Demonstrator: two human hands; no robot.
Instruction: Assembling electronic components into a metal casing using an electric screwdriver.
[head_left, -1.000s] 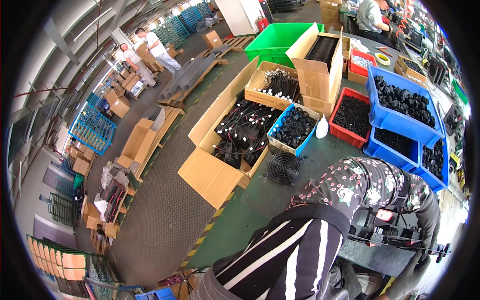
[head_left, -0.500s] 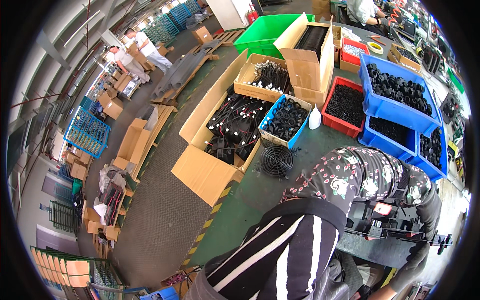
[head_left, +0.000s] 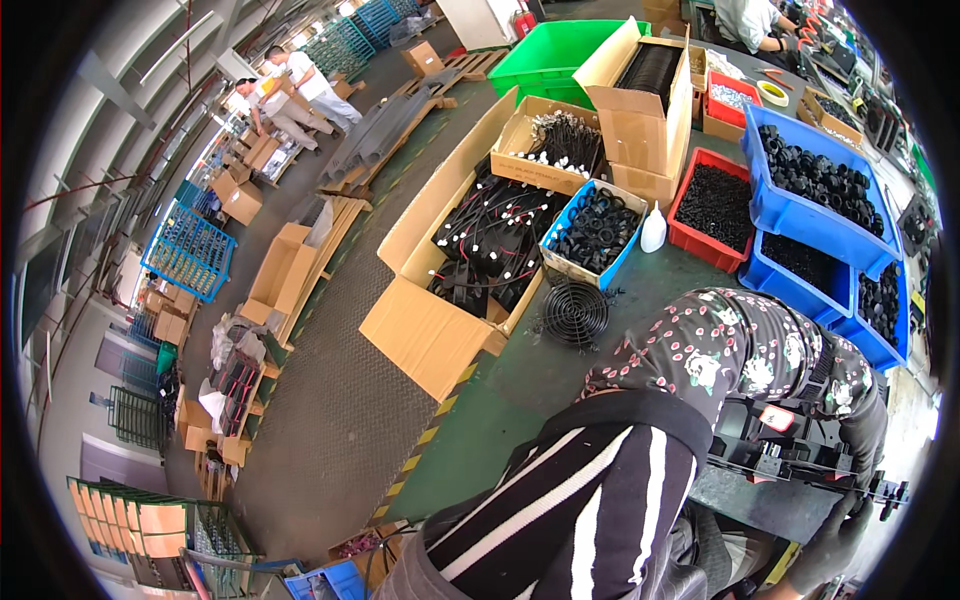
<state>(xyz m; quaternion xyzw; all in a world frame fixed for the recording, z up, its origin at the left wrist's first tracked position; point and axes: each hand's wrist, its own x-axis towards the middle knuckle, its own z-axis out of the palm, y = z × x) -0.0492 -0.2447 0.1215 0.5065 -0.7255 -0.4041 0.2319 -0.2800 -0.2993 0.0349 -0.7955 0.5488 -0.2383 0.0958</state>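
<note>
My left arm, in a dark floral sleeve, reaches across to the right. It ends in my left hand (head_left: 864, 438), dark-gloved, beside the right end of a black fixture (head_left: 772, 462) with several blocks along a thin rail. My right hand (head_left: 832, 545), also dark-gloved, comes up from the lower edge to the same end of the rail. The fingers of both hands are too dark and foreshortened to make out, and whatever they may hold is hidden. A grey metal plate (head_left: 745, 497) lies below the fixture. A white label with a red edge (head_left: 776, 417) is on the fixture.
A black round wire fan guard (head_left: 575, 314) lies on the green bench near a white squeeze bottle (head_left: 653, 230). Behind stand a carton of wired fans (head_left: 410, 325), a red bin (head_left: 690, 243) of small black parts and stacked blue bins (head_left: 805, 225). Two people handle boxes far left.
The whole view has shifted, so the bench and bins sit farther right. Both my hands stay at the fixture's right end. One distant person is now bent farther over the boxes.
</note>
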